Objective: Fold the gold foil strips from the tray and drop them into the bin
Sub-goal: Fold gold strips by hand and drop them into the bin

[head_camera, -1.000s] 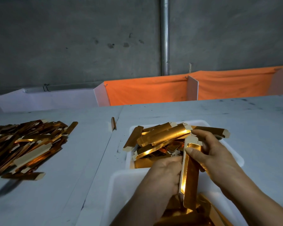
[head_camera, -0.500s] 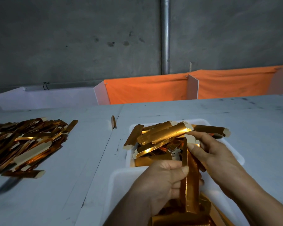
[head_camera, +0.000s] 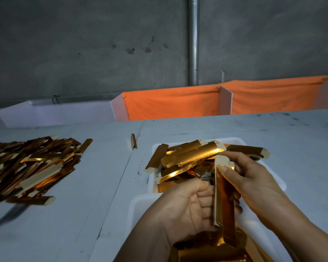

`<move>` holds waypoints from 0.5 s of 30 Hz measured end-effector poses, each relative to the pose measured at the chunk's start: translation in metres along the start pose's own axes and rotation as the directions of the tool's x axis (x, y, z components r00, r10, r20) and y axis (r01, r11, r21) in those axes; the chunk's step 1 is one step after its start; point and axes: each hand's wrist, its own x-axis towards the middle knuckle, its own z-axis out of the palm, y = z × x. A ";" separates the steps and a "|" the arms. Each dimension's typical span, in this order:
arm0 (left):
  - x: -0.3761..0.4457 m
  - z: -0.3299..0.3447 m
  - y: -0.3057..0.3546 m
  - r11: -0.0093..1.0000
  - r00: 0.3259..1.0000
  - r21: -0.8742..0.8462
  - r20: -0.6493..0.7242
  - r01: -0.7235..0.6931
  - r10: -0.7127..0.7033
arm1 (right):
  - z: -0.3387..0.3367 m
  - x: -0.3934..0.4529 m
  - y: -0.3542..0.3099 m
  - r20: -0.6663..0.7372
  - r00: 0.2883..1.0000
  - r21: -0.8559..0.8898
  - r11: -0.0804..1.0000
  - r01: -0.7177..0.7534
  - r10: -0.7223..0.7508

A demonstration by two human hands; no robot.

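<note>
Gold foil strip (head_camera: 224, 203) held upright between both hands over the near white bin (head_camera: 140, 205), so it can fall straight in. Left hand (head_camera: 189, 207) curls round its lower half; right hand (head_camera: 248, 178) pinches the top flap, probably creasing it. Unfolded strips fill the tray (head_camera: 278, 184) behind, on the desk (head_camera: 95, 195).

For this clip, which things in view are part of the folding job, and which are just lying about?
In the job:
- held strip, gripped by left hand and right hand
- tray of gold strips
- bin

Lying about:
- strip pile on the table
- lone strip
- orange cloth
</note>
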 end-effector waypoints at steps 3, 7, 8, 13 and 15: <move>-0.001 0.000 -0.001 0.998 0.999 0.038 -0.010 -0.048 0.049 | 0.000 -0.001 -0.001 -0.005 1.000 0.008 1.000 0.003 -0.003; -0.003 0.002 0.000 0.994 0.997 0.079 -0.023 -0.070 0.072 | 0.001 -0.002 -0.002 -0.025 1.000 -0.005 1.000 -0.002 0.002; -0.003 0.003 0.001 0.994 0.997 0.086 -0.025 -0.072 0.074 | 0.001 -0.002 -0.003 -0.026 1.000 -0.011 1.000 -0.001 0.001; -0.003 0.005 0.000 0.985 0.992 0.153 -0.092 -0.074 0.089 | 0.001 -0.002 -0.002 -0.029 1.000 -0.045 0.999 0.009 -0.010; -0.002 0.007 -0.001 0.963 0.979 0.261 -0.172 -0.064 0.111 | 0.001 -0.002 -0.002 -0.031 0.999 -0.064 0.998 0.024 -0.026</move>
